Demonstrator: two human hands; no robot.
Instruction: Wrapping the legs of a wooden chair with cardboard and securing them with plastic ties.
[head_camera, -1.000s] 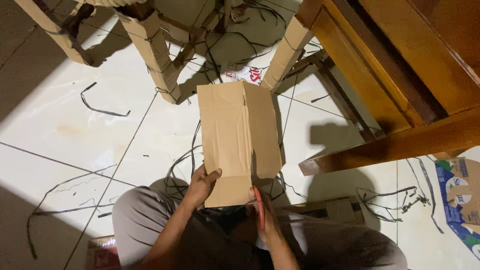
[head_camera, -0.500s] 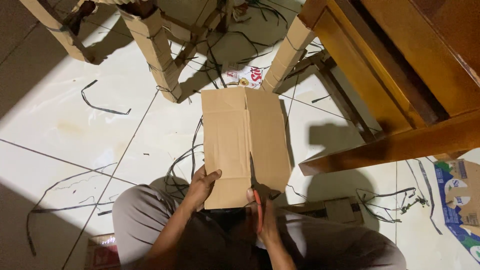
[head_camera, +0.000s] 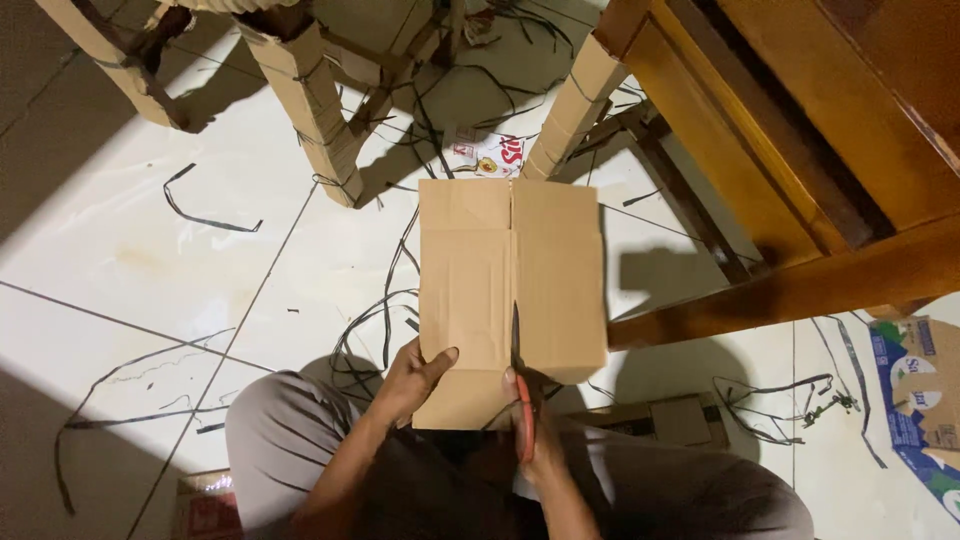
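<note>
A flat brown cardboard sheet with a centre crease stands in front of my knees. My left hand grips its lower left edge, thumb on the front face. My right hand is closed on red-handled scissors, whose dark blades point up along the crease near the sheet's bottom. The right half of the sheet hangs slightly lower and apart from the left along that line.
Cardboard-wrapped furniture legs stand ahead on the white tiled floor. Black strap offcuts lie scattered about. A wooden furniture frame fills the upper right. A printed blue carton lies at far right.
The cardboard has turned flatter toward me and shifted right. The scissors' blades have moved further up the centre crease. My left hand has followed slightly right.
</note>
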